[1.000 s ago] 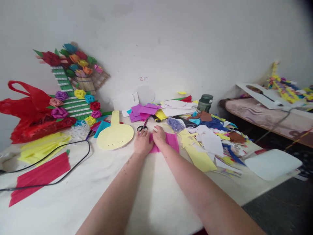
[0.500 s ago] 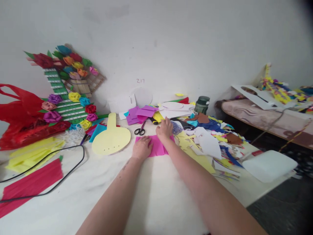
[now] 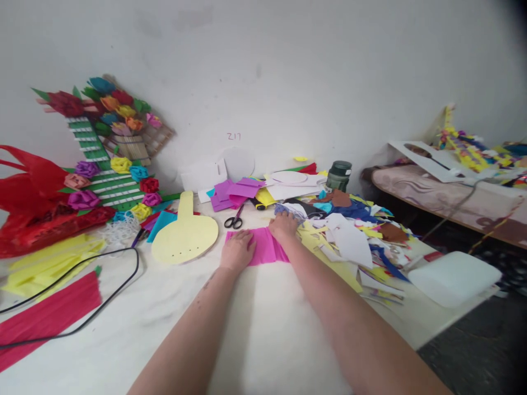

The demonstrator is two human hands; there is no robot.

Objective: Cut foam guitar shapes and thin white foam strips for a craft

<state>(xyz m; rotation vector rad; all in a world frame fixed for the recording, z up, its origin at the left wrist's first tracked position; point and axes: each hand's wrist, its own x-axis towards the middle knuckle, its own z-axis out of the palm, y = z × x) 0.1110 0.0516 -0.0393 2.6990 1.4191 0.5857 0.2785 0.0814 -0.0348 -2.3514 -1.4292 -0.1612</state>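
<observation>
A pink crepe paper sheet lies flat on the white table. My left hand presses flat on its left part, fingers spread. My right hand rests palm down on the sheet's right far corner, beside a pile of paper scraps. Black-handled scissors lie just beyond the sheet. A pale yellow paddle-shaped cutout lies to the left of my left hand.
A flower-covered green slatted piece leans on the wall at left, by a red plastic bag. Yellow and red crepe strips and a black cable lie left. A dark jar and purple papers sit behind. A bed stands right.
The hands moved apart over the pink sheet. My right hand went from the middle out to the right far corner, and the sheet now lies wider and flatter.
</observation>
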